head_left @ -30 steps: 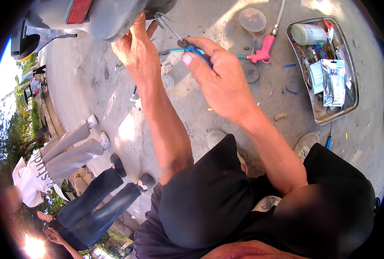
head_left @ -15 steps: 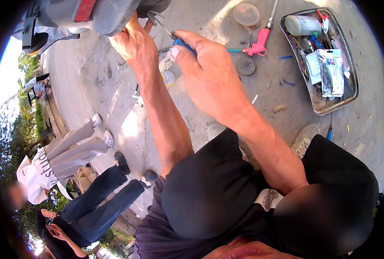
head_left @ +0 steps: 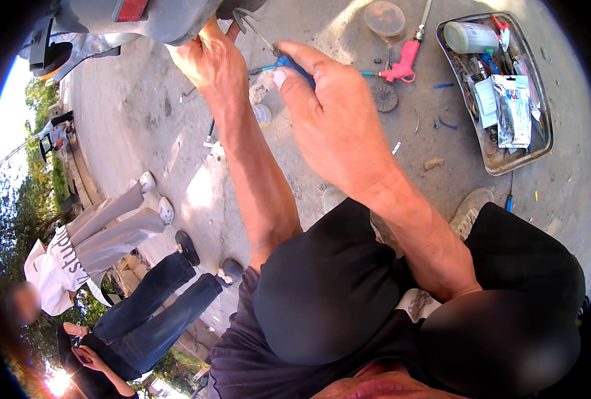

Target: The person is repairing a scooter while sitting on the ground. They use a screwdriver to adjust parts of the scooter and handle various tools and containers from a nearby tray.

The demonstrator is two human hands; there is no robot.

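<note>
My right hand (head_left: 342, 116) is closed round the blue handle of a tool (head_left: 296, 67), thumb and index finger pinching it near the metal. A thin metal shank reaches from the handle to a forked or hooked metal end (head_left: 245, 18), beside my left hand. My left hand (head_left: 215, 60) is raised against the lower edge of a grey vehicle body panel (head_left: 169, 20) with a red reflector (head_left: 131, 9). Its fingers are curled and partly hidden by the panel, so what they grip cannot be made out.
On the concrete at right stands a tray (head_left: 496, 166) of tools, a bottle and packets. A pink air gun (head_left: 403, 63) on a hose, a clear tub (head_left: 384, 18) and a dark toothed disc (head_left: 384, 97) lie nearer. Two people (head_left: 116, 243) stand at left.
My right hand has shifted slightly right with the blue-handled tool, a little farther from my left hand. The view has moved slightly; my left hand stays at the panel edge.
</note>
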